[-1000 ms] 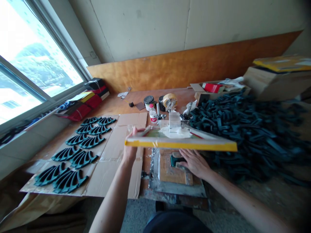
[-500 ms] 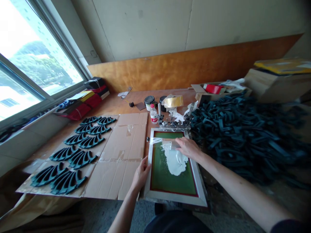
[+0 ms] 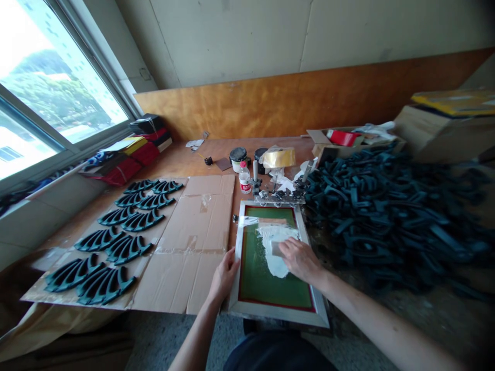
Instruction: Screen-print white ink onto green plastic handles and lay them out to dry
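A silk-screen frame (image 3: 278,318) with an aluminium border, red-taped edges and green mesh (image 3: 253,275) lies flat under my hands. White ink (image 3: 270,265) is smeared in a thick patch across the upper middle of the mesh. My left hand (image 3: 224,275) grips the frame's left edge near the bottom. My right hand (image 3: 299,260) rests over the ink, fingers shut on a small pale scraper (image 3: 276,249), which is partly hidden under them. The board beneath the frame is hidden.
Metal hinge clamps (image 3: 276,197) hold the frame's far edge. Cardboard (image 3: 201,226) to the left carries rows of black fan-shaped pieces (image 3: 127,248). A large heap of dark pieces (image 3: 386,221) lies right. Ink tins, a bottle and tape stand behind.
The frame has swung down from tilted to flat on the board. My right hand has moved down the mesh with the scraper, and the white ink now spreads wider.
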A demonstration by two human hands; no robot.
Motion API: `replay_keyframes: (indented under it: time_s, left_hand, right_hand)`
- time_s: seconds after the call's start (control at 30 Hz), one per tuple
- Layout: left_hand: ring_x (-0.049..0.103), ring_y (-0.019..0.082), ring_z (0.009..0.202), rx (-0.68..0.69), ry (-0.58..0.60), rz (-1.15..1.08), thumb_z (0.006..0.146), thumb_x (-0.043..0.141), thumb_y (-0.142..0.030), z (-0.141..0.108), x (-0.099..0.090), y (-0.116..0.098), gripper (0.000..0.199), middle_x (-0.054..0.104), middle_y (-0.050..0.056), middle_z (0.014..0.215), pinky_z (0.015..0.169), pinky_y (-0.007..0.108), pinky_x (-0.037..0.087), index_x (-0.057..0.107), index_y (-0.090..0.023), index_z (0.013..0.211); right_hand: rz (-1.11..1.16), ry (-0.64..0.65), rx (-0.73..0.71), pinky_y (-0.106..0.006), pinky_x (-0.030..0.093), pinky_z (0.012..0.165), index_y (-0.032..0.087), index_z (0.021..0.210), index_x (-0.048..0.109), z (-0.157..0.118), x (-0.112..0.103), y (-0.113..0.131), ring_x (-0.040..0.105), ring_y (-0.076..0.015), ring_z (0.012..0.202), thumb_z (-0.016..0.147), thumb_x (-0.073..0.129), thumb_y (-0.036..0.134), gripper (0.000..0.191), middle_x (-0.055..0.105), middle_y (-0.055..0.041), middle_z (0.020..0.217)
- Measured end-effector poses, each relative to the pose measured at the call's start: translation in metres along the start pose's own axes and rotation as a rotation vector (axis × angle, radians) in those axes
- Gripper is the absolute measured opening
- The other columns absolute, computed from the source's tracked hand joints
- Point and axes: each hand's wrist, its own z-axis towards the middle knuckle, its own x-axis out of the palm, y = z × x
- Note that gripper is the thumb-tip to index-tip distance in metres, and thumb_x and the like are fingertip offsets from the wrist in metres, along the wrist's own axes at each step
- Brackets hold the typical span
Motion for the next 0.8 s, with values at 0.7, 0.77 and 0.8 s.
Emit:
replay_keyframes:
  time_s: [0.7, 0.77, 0.8]
  left_hand:
    - [0.061, 0.017, 0.067, -0.058, -0.049, -0.208, 0.075, 0.063, -0.051, -0.003, 0.0, -0.01, 0.066, 0.066, 0.002, 0.069, 0.061, 0.026, 0.046, 0.056, -0.013, 0.129]
    - [0.058, 0.015, 0.061, -0.074, -0.038, -0.243, 0.072, 0.066, -0.053, -0.007, -0.005, -0.019, 0.073, 0.063, 0.0, 0.064, 0.056, 0.024, 0.044, 0.052, -0.012, 0.132]
    - [0.057, 0.015, 0.058, -0.084, -0.022, -0.272, 0.071, 0.067, -0.054, -0.009, -0.009, -0.026, 0.077, 0.062, -0.001, 0.063, 0.053, 0.023, 0.043, 0.05, -0.012, 0.134]
  right_hand:
    - [0.243, -0.206, -0.247, -0.042, 0.037, 0.095, 0.02, 0.093, 0.066, -0.011, -0.017, -0.021, 0.053, -0.0233, 0.098, 0.08, 0.064, 0.017, 0.013, 0.065, -0.0045, 0.086]
    - [0.207, -0.227, -0.148, -0.039, 0.039, 0.089, 0.022, 0.111, 0.063, 0.018, -0.028, -0.026, 0.054, -0.0225, 0.094, 0.08, 0.07, 0.024, 0.032, 0.066, -0.0045, 0.09]
    - [0.171, -0.238, -0.093, -0.038, 0.039, 0.086, 0.024, 0.121, 0.06, 0.032, -0.034, -0.031, 0.054, -0.0225, 0.091, 0.079, 0.071, 0.027, 0.043, 0.066, -0.0047, 0.091]
